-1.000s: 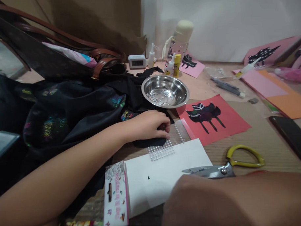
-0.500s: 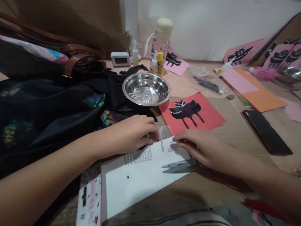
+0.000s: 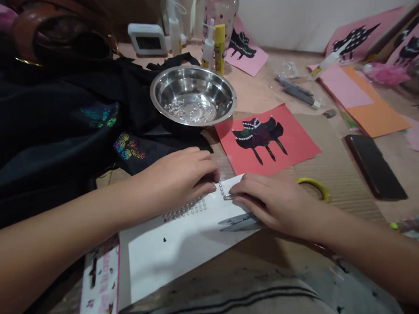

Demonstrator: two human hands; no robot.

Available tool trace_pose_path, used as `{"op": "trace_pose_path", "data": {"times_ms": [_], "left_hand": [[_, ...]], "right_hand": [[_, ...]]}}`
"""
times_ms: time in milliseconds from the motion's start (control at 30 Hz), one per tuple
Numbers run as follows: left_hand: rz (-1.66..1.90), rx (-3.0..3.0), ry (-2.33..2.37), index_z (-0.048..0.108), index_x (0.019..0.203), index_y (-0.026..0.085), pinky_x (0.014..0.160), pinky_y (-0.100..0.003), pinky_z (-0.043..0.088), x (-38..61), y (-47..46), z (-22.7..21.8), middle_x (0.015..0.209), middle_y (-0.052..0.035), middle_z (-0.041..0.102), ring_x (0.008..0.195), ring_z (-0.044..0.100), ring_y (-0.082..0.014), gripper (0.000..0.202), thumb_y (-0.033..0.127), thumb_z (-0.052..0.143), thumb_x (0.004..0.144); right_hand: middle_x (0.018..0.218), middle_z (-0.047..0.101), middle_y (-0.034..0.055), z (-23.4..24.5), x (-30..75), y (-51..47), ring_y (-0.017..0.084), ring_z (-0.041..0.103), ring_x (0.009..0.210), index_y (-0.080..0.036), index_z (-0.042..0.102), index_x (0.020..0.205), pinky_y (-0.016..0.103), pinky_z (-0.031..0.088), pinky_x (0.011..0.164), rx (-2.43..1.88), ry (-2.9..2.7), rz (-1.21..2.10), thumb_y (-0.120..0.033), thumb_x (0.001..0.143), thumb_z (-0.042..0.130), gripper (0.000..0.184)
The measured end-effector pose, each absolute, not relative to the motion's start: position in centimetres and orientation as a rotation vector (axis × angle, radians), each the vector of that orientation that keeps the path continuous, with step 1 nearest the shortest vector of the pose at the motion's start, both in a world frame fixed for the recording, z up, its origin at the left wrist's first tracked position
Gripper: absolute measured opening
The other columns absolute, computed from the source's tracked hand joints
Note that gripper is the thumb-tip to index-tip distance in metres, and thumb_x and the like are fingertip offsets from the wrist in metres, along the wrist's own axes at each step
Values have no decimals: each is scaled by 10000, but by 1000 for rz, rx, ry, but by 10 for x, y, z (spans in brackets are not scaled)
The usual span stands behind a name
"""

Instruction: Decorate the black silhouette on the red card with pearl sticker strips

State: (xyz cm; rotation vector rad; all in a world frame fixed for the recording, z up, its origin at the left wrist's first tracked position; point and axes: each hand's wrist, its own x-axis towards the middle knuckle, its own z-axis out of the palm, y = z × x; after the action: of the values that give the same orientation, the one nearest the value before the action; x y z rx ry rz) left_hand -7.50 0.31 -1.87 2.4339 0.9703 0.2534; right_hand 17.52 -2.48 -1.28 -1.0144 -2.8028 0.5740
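Note:
My left hand (image 3: 187, 176) is closed, thumb and fingers pinching the upper edge of a sheet of stick-on pearls (image 3: 189, 209). A short row of pearls (image 3: 221, 188) stands out beside its fingertips. My right hand (image 3: 266, 196) is closed too, with a small silver metal tip (image 3: 228, 197) poking from its fingers close to that row; the rest of it is hidden. Below the right hand lie scissors (image 3: 237, 221), their blades apart on the white card (image 3: 165, 268). A red card (image 3: 291, 145) with a black cut-out shape (image 3: 260, 134) trimmed in pearls lies just beyond.
A steel bowl (image 3: 194, 121) with loose small beads stands behind my left hand. Glue bottles (image 3: 208, 51) and a yellow glue stick (image 3: 220, 49) stand behind it. Black cloth (image 3: 58, 157) covers the left side; a phone (image 3: 376, 167) and coloured papers (image 3: 373, 117) lie right.
My head view has tilted down and closer. My right hand has moved nearer to the left, bringing the silver tip to the short pearl row. A yellow loop now shows behind the right hand.

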Motion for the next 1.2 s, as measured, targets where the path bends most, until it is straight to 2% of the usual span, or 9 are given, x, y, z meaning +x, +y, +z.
{"op": "trace_pose_path", "data": {"times_ms": [100,400,733,900,1200], "left_hand": [[267,2436,968,665,971,217,711,-301,366,-76,3,-21,917,-12,627,857,534,-201,70,265,637,928],[276,2439,972,662,952,224,704,-303,357,-74,3,-25,904,-7,620,839,521,-203,51,249,651,908],[267,2449,964,664,959,226,711,-306,367,-74,5,-27,916,-10,622,849,527,-203,53,250,650,913],[259,2440,968,661,959,230,714,-307,369,-75,3,-25,924,-8,629,856,530,-204,60,268,656,912],[279,2445,970,667,946,221,710,-307,378,-74,6,-26,916,-8,642,839,535,-198,58,268,655,914]], "right_hand": [[863,708,17,-15,175,-23,173,656,723,-193,630,1001,299,345,588,-1011,-2816,504,-268,1022,487,163],[883,729,10,-17,171,-23,175,692,742,-203,602,1008,280,397,602,-1090,-2795,602,-251,1014,494,118],[846,711,25,-22,172,-24,169,666,677,-178,612,1007,294,356,559,-1048,-2770,471,-280,1051,419,223],[843,708,21,-17,173,-23,171,670,726,-185,622,996,289,362,600,-1062,-2735,535,-269,1035,446,199],[848,689,16,-17,173,-25,148,619,672,-187,645,1012,291,310,561,-1008,-2825,408,-264,1033,466,196]]}}
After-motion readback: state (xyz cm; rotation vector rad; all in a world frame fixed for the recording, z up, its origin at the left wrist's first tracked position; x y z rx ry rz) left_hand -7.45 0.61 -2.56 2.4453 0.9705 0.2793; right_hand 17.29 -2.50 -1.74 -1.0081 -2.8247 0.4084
